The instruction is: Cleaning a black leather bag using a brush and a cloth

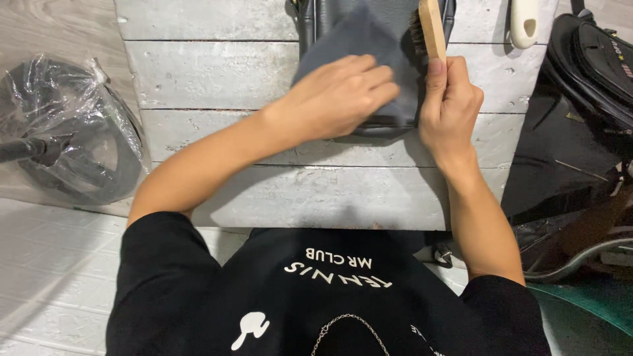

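The left hand (343, 92) lies flat, fingers together, on the dark bag (369, 59); the right hand (448, 99), just beside the bag, pinches an upright wooden brush (432, 29).

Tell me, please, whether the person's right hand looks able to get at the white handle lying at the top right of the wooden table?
Probably yes, but not freely: the right hand has its grip around a wooden brush. The white handle lies close by to its right, with bare table between them and nothing in the way.

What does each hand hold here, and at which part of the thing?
The right hand holds a wooden brush by the near end of its handle. The left hand grips nothing; it lies flat on the dark bag.
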